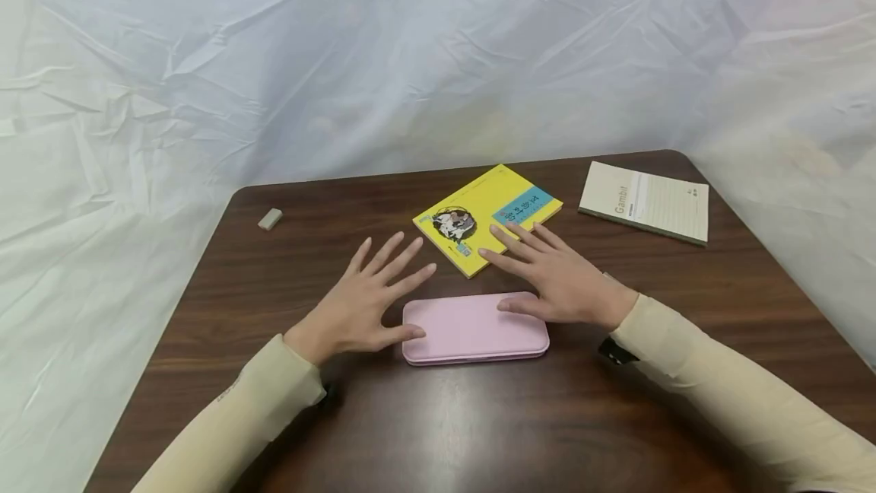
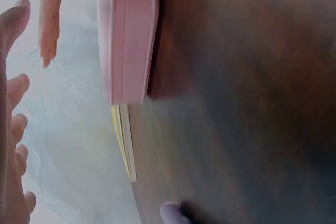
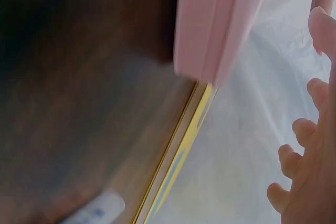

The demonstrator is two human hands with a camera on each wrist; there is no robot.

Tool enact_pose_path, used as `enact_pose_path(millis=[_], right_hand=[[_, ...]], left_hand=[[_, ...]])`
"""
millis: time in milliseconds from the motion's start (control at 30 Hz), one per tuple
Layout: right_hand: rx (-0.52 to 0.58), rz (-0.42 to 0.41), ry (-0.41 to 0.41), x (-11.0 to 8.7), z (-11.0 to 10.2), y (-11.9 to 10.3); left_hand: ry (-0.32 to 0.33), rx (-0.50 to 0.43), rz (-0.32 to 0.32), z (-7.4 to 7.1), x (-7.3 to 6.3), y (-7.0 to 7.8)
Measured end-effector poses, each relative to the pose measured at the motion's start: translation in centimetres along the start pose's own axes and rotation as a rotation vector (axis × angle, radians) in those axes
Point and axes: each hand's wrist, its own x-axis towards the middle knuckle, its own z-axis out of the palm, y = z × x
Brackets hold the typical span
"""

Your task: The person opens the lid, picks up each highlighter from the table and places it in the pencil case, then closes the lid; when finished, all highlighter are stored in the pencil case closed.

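Observation:
A pink, round-cornered case (image 1: pixel 472 333) lies closed on the dark wooden table, with a seam along its side in both wrist views. Over its left end, my left hand (image 1: pixel 356 306) has its fingers spread and straight. My right hand (image 1: pixel 564 280) is likewise spread, above the case's right end and the near edge of a yellow book (image 1: pixel 482 196). Neither hand holds anything. From the left wrist view, the left fingers (image 2: pixel 18 129) stand raised higher than the pink case (image 2: pixel 128 35). The right fingers (image 3: pixel 302 161) are also raised in the right wrist view.
A cream notebook (image 1: pixel 646 204) marked "Gambit" lies at the far right of the table. Toward the far left corner is a small whitish block (image 1: pixel 270 219), like an eraser. Wrinkled white sheeting (image 1: pixel 328 82) hangs behind and beside the table (image 1: pixel 328 227).

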Motion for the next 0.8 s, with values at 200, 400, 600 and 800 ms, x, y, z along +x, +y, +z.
enact_pose_path(millis=[200,400,600,800], right_hand=[[0.043,-0.011,-0.061,-1.0,0.5,-1.9],[0.126,-0.035,-0.143,-1.8,1.5,-3.5],[0.141,-0.059,-0.179,-2.3,2.3,-3.9],[0.145,-0.081,-0.2,-2.4,2.2,-4.0]], left_hand=[[-0.022,-0.03,0.037,0.7,-0.7,1.7],[-0.1,-0.122,0.029,1.8,-0.6,3.5],[-0.2,-0.146,-0.027,2.6,-0.2,3.7],[-0.275,-0.178,-0.06,2.7,0.3,3.7]])
